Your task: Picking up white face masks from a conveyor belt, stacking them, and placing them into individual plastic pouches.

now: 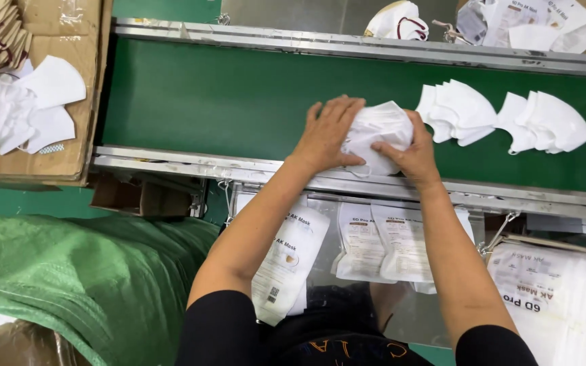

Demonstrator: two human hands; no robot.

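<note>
We are pressing a stack of white masks between both hands at the centre of the frame, on the near edge of the green conveyor belt. Our left hand is lying over the stack's left side with its fingers spread across the top and curled down onto it. Our right hand is clamping the right side, fingers together and bent around the edge, thumb tucked under the front.

To the right of the frame, two more piles of white masks and are resting on the belt, well apart from our hands. Below the belt's metal rail, at lower centre, printed white pouches are lying flat. At upper left, a cardboard box is holding loose masks, and a green woven sack is filling the lower left.
</note>
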